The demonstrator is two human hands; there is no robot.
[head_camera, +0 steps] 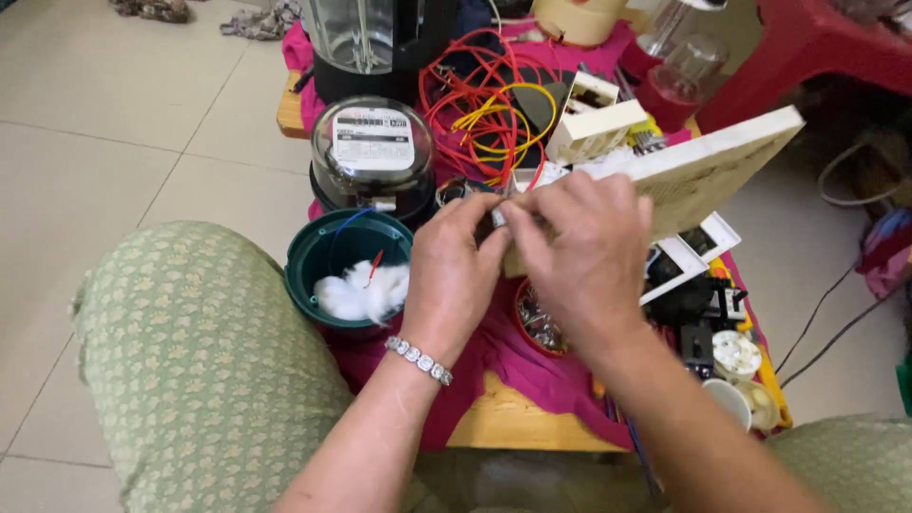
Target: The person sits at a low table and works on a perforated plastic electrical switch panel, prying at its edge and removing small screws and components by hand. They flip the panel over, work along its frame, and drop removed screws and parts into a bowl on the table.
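My left hand (451,275), with a silver bracelet on the wrist, and my right hand (579,252) meet over a low table, fingers pinched together on a small dark part (486,224) at the near corner of a cream wooden board (708,166). The board is tilted up on edge, and my right hand covers its lower left corner. What the small part is cannot be made out. A tangle of red and yellow wires (489,109) lies just behind my hands.
A round electricity meter (372,152) and a green tub (323,252) holding white cotton stand at left. A small red bowl of metal bits (537,323), white switch plates (689,252) and plugs (736,356) lie on the magenta cloth (518,370). My knee (199,351) is at lower left.
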